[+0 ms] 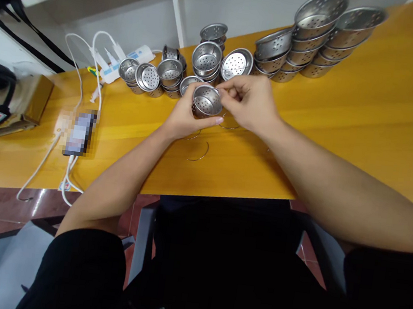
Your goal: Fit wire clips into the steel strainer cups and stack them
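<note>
My left hand is wrapped round a small perforated steel cup, held just above the yellow wooden table. My right hand is closed in a pinch at the cup's right rim; what its fingers grip is too small to make out. Thin wire loops lie on the table under and near my hands. Behind the hands stands a cluster of small perforated cups, some stacked.
Two stacks of larger perforated steel bowls stand at the back right. A phone with white cables lies at the left, beside a brown box and a bag. White shelving rises behind the table.
</note>
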A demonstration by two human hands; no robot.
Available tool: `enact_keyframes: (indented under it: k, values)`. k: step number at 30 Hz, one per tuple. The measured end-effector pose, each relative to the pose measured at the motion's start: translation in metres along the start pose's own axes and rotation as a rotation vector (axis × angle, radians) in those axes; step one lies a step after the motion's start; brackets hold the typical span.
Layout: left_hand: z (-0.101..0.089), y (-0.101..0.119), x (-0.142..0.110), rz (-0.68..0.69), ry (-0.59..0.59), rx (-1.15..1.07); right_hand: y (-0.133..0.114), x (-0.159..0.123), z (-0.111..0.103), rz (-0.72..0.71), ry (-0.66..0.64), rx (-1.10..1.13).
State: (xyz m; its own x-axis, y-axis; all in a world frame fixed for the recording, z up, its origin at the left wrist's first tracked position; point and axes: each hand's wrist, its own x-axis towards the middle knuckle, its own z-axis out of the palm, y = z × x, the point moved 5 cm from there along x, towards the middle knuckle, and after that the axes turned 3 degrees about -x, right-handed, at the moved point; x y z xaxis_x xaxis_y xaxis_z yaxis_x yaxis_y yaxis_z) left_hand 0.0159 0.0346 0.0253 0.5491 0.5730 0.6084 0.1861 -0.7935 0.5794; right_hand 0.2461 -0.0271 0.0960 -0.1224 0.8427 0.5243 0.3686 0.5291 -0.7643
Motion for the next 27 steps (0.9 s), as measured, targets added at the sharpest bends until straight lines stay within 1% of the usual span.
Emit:
enact_keyframes:
  k: [5,8,11,14,17,20,23,27]
  values:
    - [0.000,0.010,0.002,0.002,0.008,0.011,-0.002,-0.001,0.002,0.012,-0.002,-0.035]
    - [0.000,0.014,0.003,-0.021,0.006,0.048,-0.005,-0.002,0.003,0.032,-0.002,-0.041]
    - [-0.001,0.017,0.003,-0.049,-0.021,0.071,-0.009,-0.003,0.004,0.031,-0.009,-0.038]
    - [-0.001,0.020,0.004,-0.064,-0.041,0.059,-0.011,-0.003,0.005,0.033,-0.013,-0.027]
    - [-0.001,0.021,0.003,-0.082,-0.037,0.020,-0.012,-0.003,0.005,0.043,-0.029,0.002]
    - [-0.004,0.020,0.003,-0.097,-0.024,-0.046,-0.017,-0.003,0.001,0.059,-0.076,0.043]
    - [-0.009,0.019,0.004,-0.137,-0.021,-0.106,-0.025,-0.003,-0.004,0.076,-0.162,0.099]
    - [-0.013,0.019,0.005,-0.165,-0.047,-0.142,-0.030,-0.003,-0.005,0.049,-0.257,0.212]
